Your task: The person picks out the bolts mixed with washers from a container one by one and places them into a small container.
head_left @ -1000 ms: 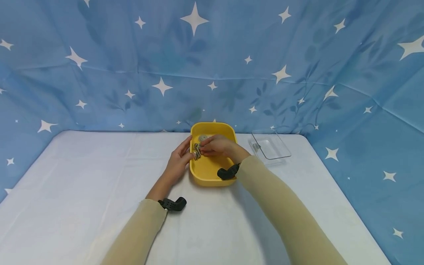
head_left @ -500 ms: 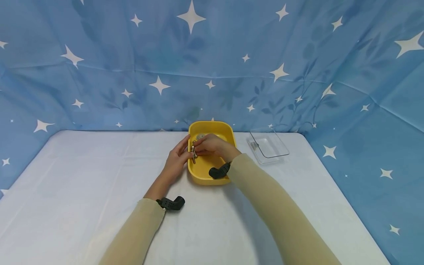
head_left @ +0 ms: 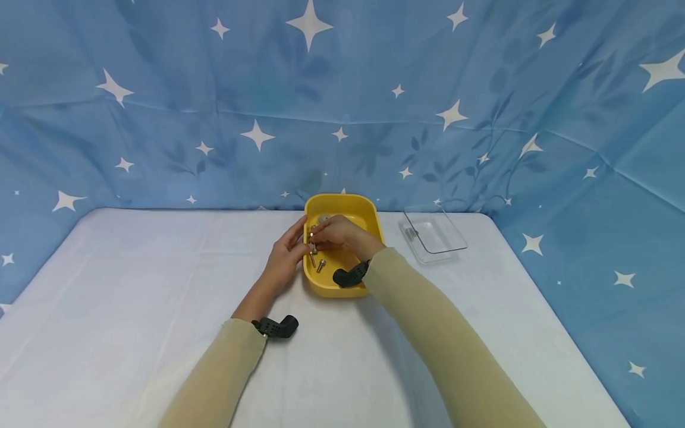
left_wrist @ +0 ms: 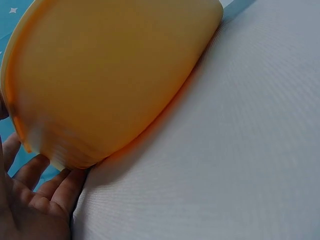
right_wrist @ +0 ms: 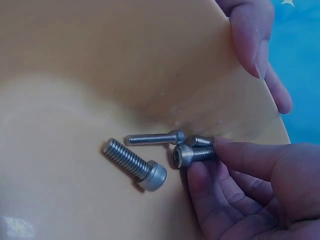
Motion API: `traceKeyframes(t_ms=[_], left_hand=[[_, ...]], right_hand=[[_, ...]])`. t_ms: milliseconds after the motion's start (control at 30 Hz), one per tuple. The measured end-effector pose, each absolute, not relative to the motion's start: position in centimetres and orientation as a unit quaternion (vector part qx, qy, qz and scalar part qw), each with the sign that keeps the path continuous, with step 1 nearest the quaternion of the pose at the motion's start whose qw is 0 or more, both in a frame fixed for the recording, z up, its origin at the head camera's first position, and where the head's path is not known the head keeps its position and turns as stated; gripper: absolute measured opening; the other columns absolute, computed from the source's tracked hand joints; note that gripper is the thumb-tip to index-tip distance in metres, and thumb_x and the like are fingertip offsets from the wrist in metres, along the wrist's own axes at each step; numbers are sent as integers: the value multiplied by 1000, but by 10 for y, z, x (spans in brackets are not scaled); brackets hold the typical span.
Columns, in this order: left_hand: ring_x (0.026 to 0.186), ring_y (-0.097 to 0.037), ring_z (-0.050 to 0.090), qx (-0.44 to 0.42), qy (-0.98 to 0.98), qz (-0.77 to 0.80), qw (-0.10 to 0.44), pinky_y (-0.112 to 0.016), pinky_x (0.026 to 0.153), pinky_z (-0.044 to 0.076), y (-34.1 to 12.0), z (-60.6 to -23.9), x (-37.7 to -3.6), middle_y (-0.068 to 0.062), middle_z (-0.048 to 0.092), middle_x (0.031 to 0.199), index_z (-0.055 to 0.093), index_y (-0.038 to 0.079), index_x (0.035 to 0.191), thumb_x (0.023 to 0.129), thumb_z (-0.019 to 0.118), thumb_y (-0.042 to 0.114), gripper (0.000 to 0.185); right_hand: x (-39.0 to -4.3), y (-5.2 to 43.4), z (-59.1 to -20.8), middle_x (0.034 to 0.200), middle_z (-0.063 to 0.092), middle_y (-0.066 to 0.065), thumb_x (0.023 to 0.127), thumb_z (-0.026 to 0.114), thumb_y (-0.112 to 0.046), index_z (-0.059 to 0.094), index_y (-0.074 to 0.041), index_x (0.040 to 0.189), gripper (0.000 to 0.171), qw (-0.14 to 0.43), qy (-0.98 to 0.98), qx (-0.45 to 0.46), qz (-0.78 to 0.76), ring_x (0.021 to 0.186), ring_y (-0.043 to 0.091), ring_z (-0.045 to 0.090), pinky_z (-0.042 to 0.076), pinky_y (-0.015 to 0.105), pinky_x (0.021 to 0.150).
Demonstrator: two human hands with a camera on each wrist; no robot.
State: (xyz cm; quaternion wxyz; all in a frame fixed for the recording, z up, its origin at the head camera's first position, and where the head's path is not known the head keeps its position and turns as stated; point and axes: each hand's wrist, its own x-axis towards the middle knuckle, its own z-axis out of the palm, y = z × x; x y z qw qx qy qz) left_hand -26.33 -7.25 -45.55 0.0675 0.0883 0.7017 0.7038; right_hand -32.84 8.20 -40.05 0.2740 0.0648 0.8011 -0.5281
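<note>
A yellow plastic bin (head_left: 336, 291) stands at the table's far edge. My left hand (head_left: 282, 261) holds its left wall; the left thumb (right_wrist: 250, 45) hooks over the rim, and the fingers lie against the outside in the left wrist view. Inside the bin, my right hand (head_left: 343, 234) pinches a socket-head bolt (right_wrist: 184, 156) between thumb and fingers. Another bolt (right_wrist: 201, 141) touches or lies right behind it; I cannot tell whether it is held too. A thick bolt (right_wrist: 134, 165) and a thinner, longer bolt (right_wrist: 152, 139) lie loose on the bin floor.
Grey round pieces (head_left: 323, 219) lie at the bin's back, partly hidden by the right hand. A clear plastic box (head_left: 434, 238) with its lid raised stands to the right. Behind the white table (head_left: 160, 285) hangs a blue star-patterned curtain (head_left: 342, 107).
The bolts, clustered before, are now spread out, with one lying apart nearer the bin's front. My right hand has shifted slightly left; the left hand keeps its hold on the bin wall.
</note>
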Motion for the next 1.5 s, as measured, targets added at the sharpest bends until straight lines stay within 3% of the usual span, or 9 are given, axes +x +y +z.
traceKeyframes(t_ms=[333,567,667,833,1000,1267,1367,1500], left_hand=[[153,-19,34,87,708,698,64,-44,123,35,-71,-456,-263,5,30,167,30,31,160,95,55,16,71],[152,-17,36,76,713,694,63,-41,122,38,-72,-454,-262,8,31,167,32,35,159,95,56,17,70],[153,-19,35,80,714,693,63,-43,122,38,-74,-453,-262,7,29,167,31,34,159,96,55,17,70],[154,-21,33,85,714,692,64,-45,123,35,-76,-451,-262,5,27,168,29,32,160,96,55,18,70],[155,-21,30,79,710,696,69,-44,124,34,-73,-451,-262,6,26,168,29,33,160,96,55,17,71],[155,-22,30,76,721,685,67,-45,124,34,-75,-452,-262,6,26,169,28,35,160,96,54,18,72],[156,-22,29,82,719,688,64,-45,124,35,-75,-452,-261,5,26,169,28,34,160,97,53,17,70],[156,-22,28,90,716,689,65,-45,124,35,-73,-453,-261,6,26,169,29,34,160,98,53,16,69]], right_hand=[[-328,90,-390,96,67,7,97,64,-6,69,1,122,27,296,789,78,-533,77,15,67,61,31,92],[-326,101,-381,92,64,7,99,60,-4,62,4,130,32,308,777,70,-545,80,17,66,55,38,105],[-325,108,-378,90,65,6,99,60,-3,61,5,132,34,306,779,61,-544,78,15,67,58,36,100],[-322,119,-371,94,67,8,98,62,-7,63,3,130,34,283,797,66,-529,83,16,68,59,34,97],[-319,136,-365,102,64,9,98,62,-6,62,7,130,35,267,797,68,-537,95,21,66,55,39,106],[-315,160,-349,99,59,7,103,53,-5,52,13,136,37,289,789,29,-541,92,18,60,46,45,116],[-313,167,-341,98,64,6,103,53,-6,53,10,136,37,281,786,40,-550,91,16,65,52,40,110],[-313,183,-330,99,67,7,103,53,-6,49,7,140,40,259,782,64,-564,86,13,69,61,27,89]])
